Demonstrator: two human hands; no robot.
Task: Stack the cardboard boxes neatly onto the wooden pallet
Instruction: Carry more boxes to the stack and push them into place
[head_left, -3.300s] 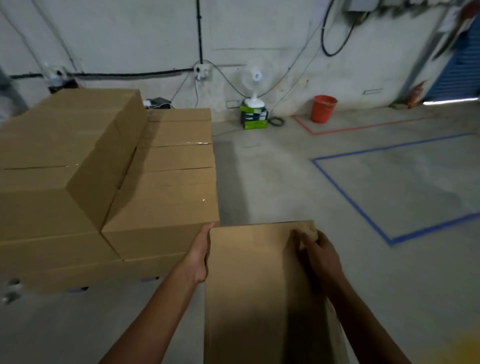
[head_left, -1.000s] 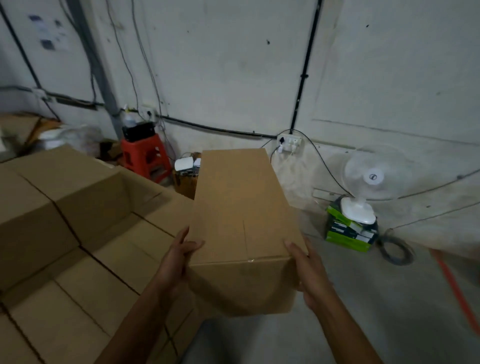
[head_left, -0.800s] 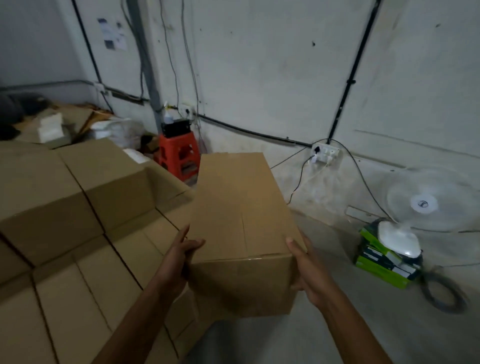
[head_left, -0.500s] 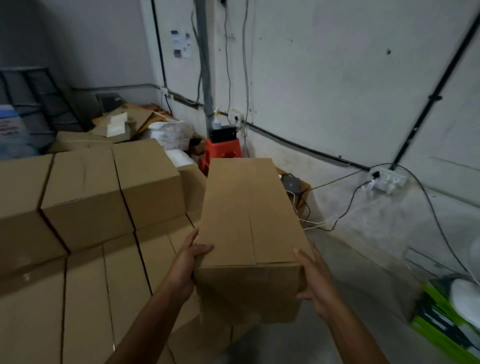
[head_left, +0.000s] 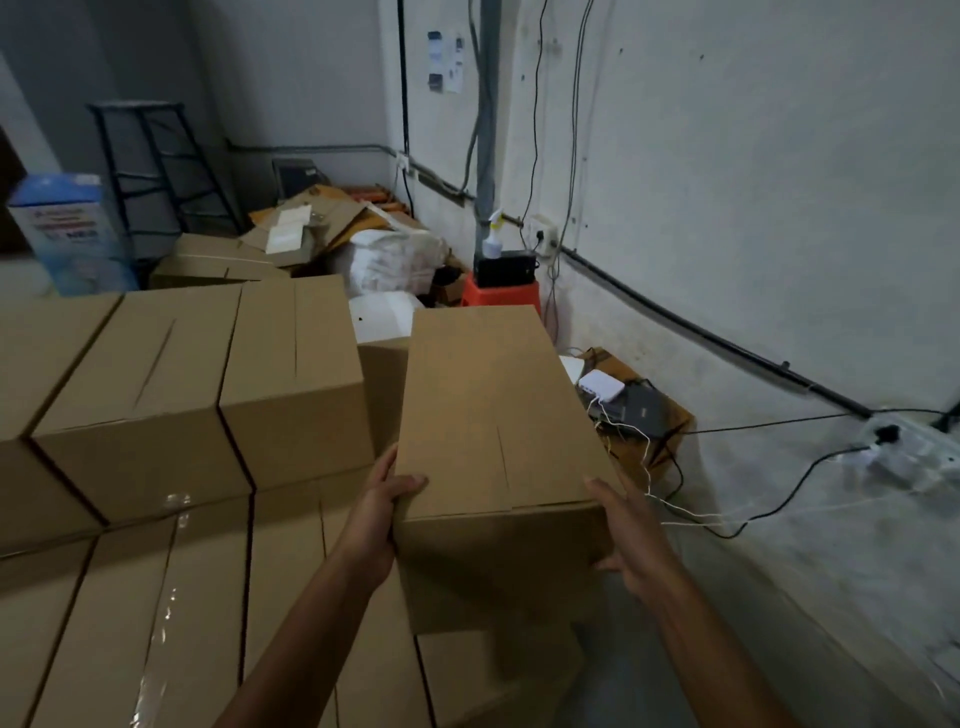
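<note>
Cardboard box (head_left: 493, 410) gripped between left hand (head_left: 376, 512) and right hand (head_left: 626, 535), above stacked boxes (head_left: 171, 395)

Held box (head_left: 493, 415) at centre, left hand (head_left: 379, 514) gripping its near-left corner and right hand (head_left: 628, 535) its near-right, above the right end of the lower box tier (head_left: 182, 597). Upper box tier (head_left: 197, 384) stands to its left on the lower tier (a single box (head_left: 384, 384) between them). Stool (head_left: 498, 296) behind the held box at the wall; floor carton (head_left: 639, 410) to its right; rack (head_left: 156, 166) far back left.
</note>
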